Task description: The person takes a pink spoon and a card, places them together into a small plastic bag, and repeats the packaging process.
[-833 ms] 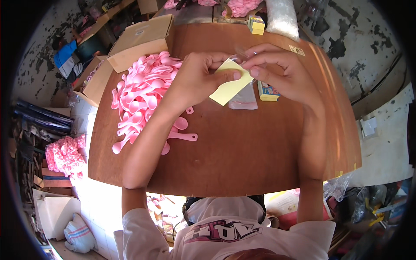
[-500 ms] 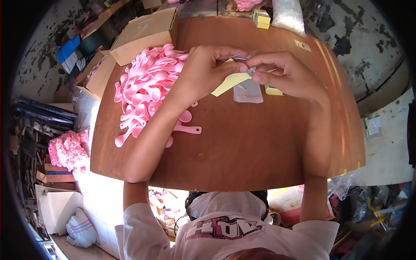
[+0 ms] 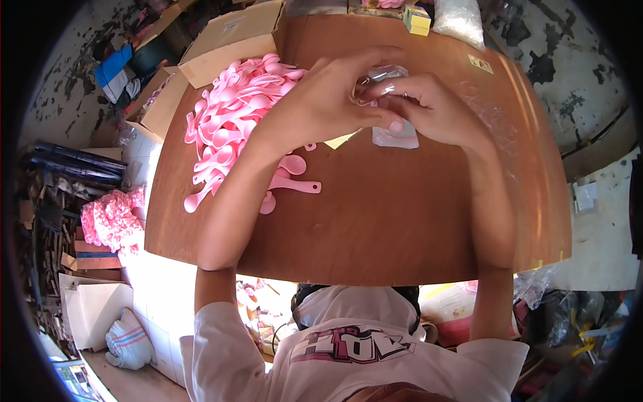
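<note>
A broad brown wooden table [image 3: 388, 234] with a smooth, lightly glossy top fills the middle of the room, its edges bowed by the lens, and pale streaks of light run along its right side. The left wall [image 3: 63, 84] and right wall [image 3: 562, 90] are grey-white, their paint flaking into dark patches, while the white tiled floor [image 3: 138, 157] on the left glares almost to pure white.

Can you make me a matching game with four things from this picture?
Things:
1. Spoons
2. Card
3. Cardboard box
4. Table

Clues:
A. Pale yellow, mostly hidden by the left hand
B. Brown and wooden
C. Pink, in a heap
D. At the far side of the heap

Right pairs: 1-C, 2-A, 3-D, 4-B
</note>
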Available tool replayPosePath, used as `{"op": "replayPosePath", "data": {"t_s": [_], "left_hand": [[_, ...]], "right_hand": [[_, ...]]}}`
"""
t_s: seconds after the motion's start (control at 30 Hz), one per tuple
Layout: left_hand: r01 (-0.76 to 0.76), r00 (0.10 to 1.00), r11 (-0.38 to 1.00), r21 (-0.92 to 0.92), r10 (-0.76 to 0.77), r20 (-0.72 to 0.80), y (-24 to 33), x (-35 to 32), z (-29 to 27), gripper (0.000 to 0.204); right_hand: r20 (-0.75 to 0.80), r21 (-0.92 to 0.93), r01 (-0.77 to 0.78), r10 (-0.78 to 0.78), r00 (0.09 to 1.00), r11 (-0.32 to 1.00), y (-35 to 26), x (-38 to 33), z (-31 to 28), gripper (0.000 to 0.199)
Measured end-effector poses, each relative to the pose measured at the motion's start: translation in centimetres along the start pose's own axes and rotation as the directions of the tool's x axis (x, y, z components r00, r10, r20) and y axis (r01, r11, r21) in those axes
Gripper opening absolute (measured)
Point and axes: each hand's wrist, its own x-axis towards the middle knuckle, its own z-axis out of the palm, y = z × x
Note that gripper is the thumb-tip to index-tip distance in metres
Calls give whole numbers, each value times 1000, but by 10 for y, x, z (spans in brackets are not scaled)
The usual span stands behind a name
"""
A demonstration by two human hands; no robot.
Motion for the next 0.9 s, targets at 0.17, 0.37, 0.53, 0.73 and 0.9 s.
{"op": "replayPosePath", "data": {"t_s": [0.17,0.37,0.53,0.73,0.9], "left_hand": [[214,977,938,272,-203,-67,-8,-7,-37,53],[194,963,927,320,-117,-243,11,-15,-66,51],[160,968,926,342,-79,-240,12,-16,-70,47],[218,966,938,270,-168,-199,9,-11,-64,44],[188,960,965,185,-140,-244,-1,-14,-65,43]], "right_hand": [[-490,234,217,-78,868,948,-17,14,38,18],[-21,-277,-45,41,999,960,-8,20,116,24],[32,-402,-9,24,999,915,-1,16,146,23],[21,-613,195,-231,973,766,6,11,155,21],[-143,-469,168,-263,954,867,-22,15,92,13]]}}
